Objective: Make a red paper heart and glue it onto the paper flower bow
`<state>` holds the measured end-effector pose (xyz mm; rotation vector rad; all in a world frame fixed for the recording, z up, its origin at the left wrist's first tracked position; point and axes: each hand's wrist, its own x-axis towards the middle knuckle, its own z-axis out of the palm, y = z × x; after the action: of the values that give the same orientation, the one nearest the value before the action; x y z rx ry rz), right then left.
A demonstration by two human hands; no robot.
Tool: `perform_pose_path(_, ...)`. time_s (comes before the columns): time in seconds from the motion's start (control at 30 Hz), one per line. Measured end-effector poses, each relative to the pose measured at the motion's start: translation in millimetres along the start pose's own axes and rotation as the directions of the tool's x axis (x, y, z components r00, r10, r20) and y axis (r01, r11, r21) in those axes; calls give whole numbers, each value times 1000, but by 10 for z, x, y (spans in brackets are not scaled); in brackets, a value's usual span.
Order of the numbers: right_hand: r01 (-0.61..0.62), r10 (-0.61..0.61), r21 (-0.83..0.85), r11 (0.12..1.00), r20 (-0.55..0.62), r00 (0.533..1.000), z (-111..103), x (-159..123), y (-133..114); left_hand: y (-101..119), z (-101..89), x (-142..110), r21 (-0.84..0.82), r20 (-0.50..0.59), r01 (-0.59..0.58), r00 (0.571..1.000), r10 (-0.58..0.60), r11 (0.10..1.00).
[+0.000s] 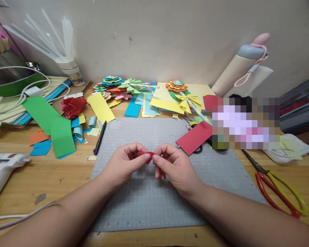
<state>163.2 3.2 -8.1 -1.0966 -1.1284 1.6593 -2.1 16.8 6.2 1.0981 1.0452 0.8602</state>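
Observation:
A small piece of red paper (149, 160) is pinched between both hands, above the grey cutting mat (134, 209). My left hand (127, 159) is closed on its left part, thumb on top. On its right end, my right hand (173, 164) grips with thumb and index finger; the other fingers curl below. Part of the paper is covered by the thumbs. A larger red paper strip (194, 138) lies past my right hand, over dark-handled scissors (198, 149). The black pen (100, 139) rests at the mat's left edge.
Red-and-yellow-handled scissors (280, 192) lie at the right. A white glue gun (5, 171) is at the left edge, near green paper (51, 125). Paper flowers (176, 86) stand along the wall. A cup of glue sticks (73, 72) stands back left, a bottle (237, 68) back right.

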Motion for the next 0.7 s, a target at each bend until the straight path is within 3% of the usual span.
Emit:
perform_pose_path(0.2, -26, 24, 47, 999, 46, 999, 0, 0, -28, 5, -21, 2, 4, 27, 20, 999, -20, 1000)
perform_pose_path(0.47, -195, 116, 271, 943, 282, 952, -32, 13, -11, -58, -51, 5, -39, 121, 42, 992, -37, 998)
perform_pose_path(0.57, -139, 102, 223, 965, 168, 981, -27, 17, -16, -50, -43, 9, -21, 56, 3, 998, -1, 1000)
perform_pose_path(0.7, 46, -44, 15, 999, -95, 994, -3, -4, -38, -23, -8, -8, 98, -72, -116, 990, 123, 988)
